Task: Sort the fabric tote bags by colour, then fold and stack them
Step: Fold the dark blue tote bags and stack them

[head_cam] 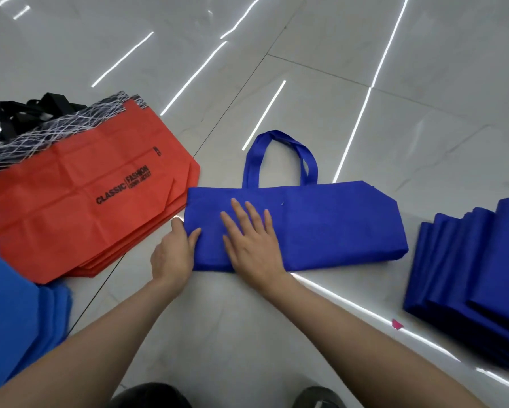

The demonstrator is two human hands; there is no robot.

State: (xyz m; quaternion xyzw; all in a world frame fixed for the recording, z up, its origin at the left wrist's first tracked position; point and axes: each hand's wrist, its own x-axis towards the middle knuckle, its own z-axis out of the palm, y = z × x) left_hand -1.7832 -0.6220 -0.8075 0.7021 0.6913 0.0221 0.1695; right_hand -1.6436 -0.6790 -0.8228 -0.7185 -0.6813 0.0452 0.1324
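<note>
A royal-blue tote bag (330,222) lies flat on the floor in the middle, folded into a long strip, its handles (279,154) pointing away from me. My right hand (251,240) presses flat on its left part, fingers straight and spread. At the strip's left end my left hand (173,251) grips the fabric, thumb on top and fingers round the edge. A stack of red-orange totes (79,207) printed "CLASSIC FASHION" sits to the left. Folded royal-blue totes (471,266) are stacked at the right.
Lighter blue fabric (17,304) lies at the lower left edge. Black handles and a black-and-white patterned bag (41,128) stick out behind the red stack. A small pink scrap (397,323) lies on the glossy tiled floor (365,83). Dark shoes show at the bottom edge.
</note>
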